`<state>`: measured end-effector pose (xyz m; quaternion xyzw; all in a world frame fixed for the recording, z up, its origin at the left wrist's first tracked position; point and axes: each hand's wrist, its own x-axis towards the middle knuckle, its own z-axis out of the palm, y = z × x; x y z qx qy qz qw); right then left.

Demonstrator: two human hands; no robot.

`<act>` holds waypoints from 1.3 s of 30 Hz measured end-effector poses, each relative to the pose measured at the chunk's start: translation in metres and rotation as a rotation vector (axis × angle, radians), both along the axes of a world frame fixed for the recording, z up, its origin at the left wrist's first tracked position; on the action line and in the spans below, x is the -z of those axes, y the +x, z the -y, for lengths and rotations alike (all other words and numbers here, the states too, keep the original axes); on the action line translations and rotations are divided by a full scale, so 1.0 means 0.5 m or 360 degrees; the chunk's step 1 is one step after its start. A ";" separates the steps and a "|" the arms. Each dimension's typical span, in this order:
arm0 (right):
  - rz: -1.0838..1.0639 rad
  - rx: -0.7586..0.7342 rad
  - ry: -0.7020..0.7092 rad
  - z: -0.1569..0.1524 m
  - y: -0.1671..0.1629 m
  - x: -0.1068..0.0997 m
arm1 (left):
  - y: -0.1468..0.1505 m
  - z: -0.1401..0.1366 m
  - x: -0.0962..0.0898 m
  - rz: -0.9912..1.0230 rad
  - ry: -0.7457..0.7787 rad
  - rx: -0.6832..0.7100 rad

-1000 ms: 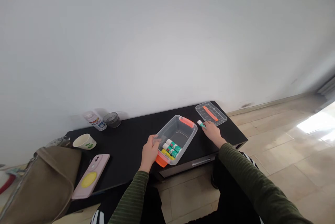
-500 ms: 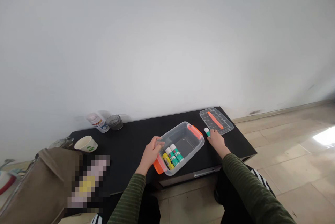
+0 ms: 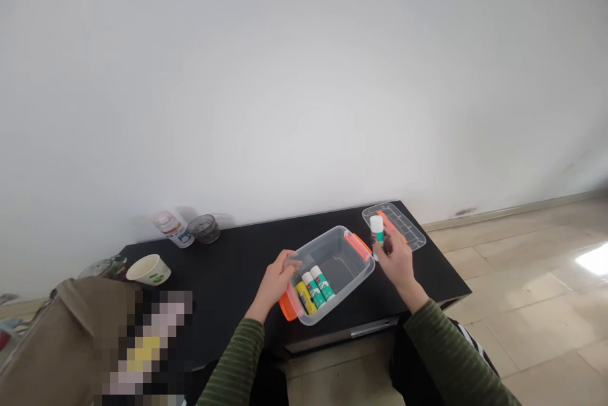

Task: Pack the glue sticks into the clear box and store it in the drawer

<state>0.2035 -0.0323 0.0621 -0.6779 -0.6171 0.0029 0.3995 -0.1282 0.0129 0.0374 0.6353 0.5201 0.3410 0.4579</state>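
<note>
Slim cylindrical tube (image 3: pixel 377 225), white above, green below.

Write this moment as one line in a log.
left grip: on box edge | right grip: holding green-white tube | inside box: yellow tube, two green-white tubes | lid: off, on table

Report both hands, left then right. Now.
Left hand: closed, holding the clear box by its edge.
Right hand: closed, holding a green-and-white tube.
</note>
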 end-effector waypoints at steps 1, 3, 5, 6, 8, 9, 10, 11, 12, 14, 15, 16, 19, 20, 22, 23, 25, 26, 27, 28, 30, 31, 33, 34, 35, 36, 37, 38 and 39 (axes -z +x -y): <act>0.0043 -0.0115 -0.0005 0.004 -0.017 -0.005 | 0.002 -0.001 0.001 -0.0001 0.0002 0.0005; 0.0148 -0.0333 -0.0093 0.005 -0.053 -0.011 | 0.006 -0.003 0.003 0.0001 0.0013 0.0014; 0.0262 -0.0452 -0.0272 -0.004 -0.087 -0.017 | 0.010 -0.005 0.005 0.0003 0.0030 0.0017; 0.0323 -0.0474 -0.0396 -0.011 -0.101 -0.020 | 0.013 -0.006 0.005 0.0002 0.0038 0.0019; 0.0463 -0.0479 -0.0699 -0.027 -0.125 -0.028 | 0.020 -0.008 0.005 -0.0009 0.0048 0.0027; 0.0535 -0.0472 -0.0854 -0.036 -0.135 -0.031 | 0.024 -0.009 0.005 -0.0015 0.0050 0.0030; 0.0600 -0.0461 -0.0991 -0.043 -0.143 -0.033 | 0.029 -0.011 0.005 -0.0021 0.0051 0.0032; 0.0655 -0.0445 -0.1103 -0.050 -0.152 -0.034 | 0.034 -0.013 0.005 -0.0026 0.0054 0.0033; 0.0699 -0.0431 -0.1185 -0.056 -0.159 -0.033 | 0.039 -0.015 0.005 -0.0029 0.0056 0.0039; 0.0766 -0.0428 -0.1290 -0.065 -0.173 -0.027 | 0.050 -0.020 0.006 -0.0023 0.0063 0.0060; 0.0796 -0.0442 -0.1333 -0.068 -0.179 -0.023 | 0.054 -0.022 0.006 -0.0018 0.0066 0.0072; 0.0819 -0.0462 -0.1377 -0.071 -0.184 -0.019 | 0.058 -0.024 0.006 -0.0015 0.0067 0.0084; 0.0848 -0.0560 -0.1515 -0.076 -0.191 -0.009 | 0.065 -0.029 0.003 -0.0032 0.0056 0.0091; 0.0859 -0.0599 -0.1562 -0.077 -0.191 -0.006 | 0.066 -0.030 0.001 -0.0042 0.0050 0.0089; 0.0883 -0.0649 -0.1622 -0.077 -0.191 -0.002 | 0.068 -0.031 -0.004 -0.0057 0.0041 0.0095; 0.0885 -0.0652 -0.1624 -0.076 -0.190 -0.001 | 0.068 -0.031 -0.006 -0.0063 0.0035 0.0101; 0.0858 -0.0615 -0.1557 -0.074 -0.187 -0.003 | 0.068 -0.032 -0.009 -0.0068 0.0022 0.0121; 0.0822 -0.0585 -0.1485 -0.072 -0.183 -0.006 | 0.068 -0.032 -0.009 -0.0069 0.0016 0.0129; 0.0768 -0.0558 -0.1390 -0.070 -0.176 -0.012 | 0.067 -0.032 -0.008 -0.0068 0.0012 0.0135; 0.0689 -0.0535 -0.1260 -0.068 -0.164 -0.018 | 0.067 -0.032 -0.007 -0.0065 0.0012 0.0135; 0.0454 -0.0451 -0.0906 -0.067 -0.124 -0.032 | 0.065 -0.033 -0.005 -0.0055 0.0020 0.0126; 0.0313 -0.0383 -0.0714 -0.067 -0.096 -0.037 | 0.064 -0.033 -0.003 -0.0050 0.0020 0.0120; 0.0074 -0.0128 -0.0422 -0.073 -0.027 -0.034 | 0.063 -0.033 -0.001 -0.0035 0.0005 0.0109; 0.0008 0.0008 -0.0388 -0.077 0.011 -0.026 | 0.063 -0.033 0.000 -0.0019 -0.0008 0.0100; -0.0020 0.0088 -0.0425 -0.082 0.047 -0.013 | 0.063 -0.033 0.001 0.0010 -0.0024 0.0086; -0.0032 0.0138 -0.0529 -0.087 0.080 0.004 | 0.064 -0.033 0.002 0.0048 -0.0040 0.0066; -0.0022 0.0151 -0.0675 -0.092 0.109 0.023 | 0.065 -0.033 0.004 0.0092 -0.0052 0.0034; 0.0019 0.0103 -0.0834 -0.095 0.132 0.042 | 0.067 -0.033 0.006 0.0136 -0.0059 -0.0013; 0.0098 0.0057 -0.0987 -0.096 0.150 0.061 | 0.069 -0.033 0.008 0.0176 -0.0063 -0.0069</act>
